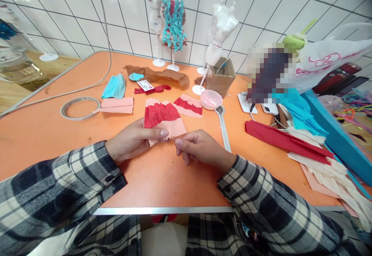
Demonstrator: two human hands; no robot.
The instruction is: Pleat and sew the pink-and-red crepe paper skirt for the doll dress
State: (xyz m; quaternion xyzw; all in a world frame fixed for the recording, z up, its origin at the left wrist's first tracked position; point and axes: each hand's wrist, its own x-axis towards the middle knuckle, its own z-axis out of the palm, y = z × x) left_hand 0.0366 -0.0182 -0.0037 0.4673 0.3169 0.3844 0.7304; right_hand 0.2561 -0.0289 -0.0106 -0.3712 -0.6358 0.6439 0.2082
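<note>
My left hand [133, 140] grips a piece of pink crepe paper with a red band [163, 115], thumb on top near its frayed lower edge. My right hand [200, 147] is closed in a pinch right at that edge; a thin, small thing shows at its fingertips, too fine to make out. Just behind lies a second pink and red crepe piece [188, 105], flat on the orange table [162, 182]. A pink bowl [211, 99] stands beyond it, and grey-handled scissors or a similar long tool [223, 128] lie beside the bowl.
Tape roll [65, 110], pink strips [117, 105], blue paper [114, 86] and a small matchbox-like box [145, 86] lie left and behind. Dress-form stands [173, 67] and a cardboard box [222, 78] line the wall. Red paper [286, 140] lies right. A cable [109, 50] crosses the left.
</note>
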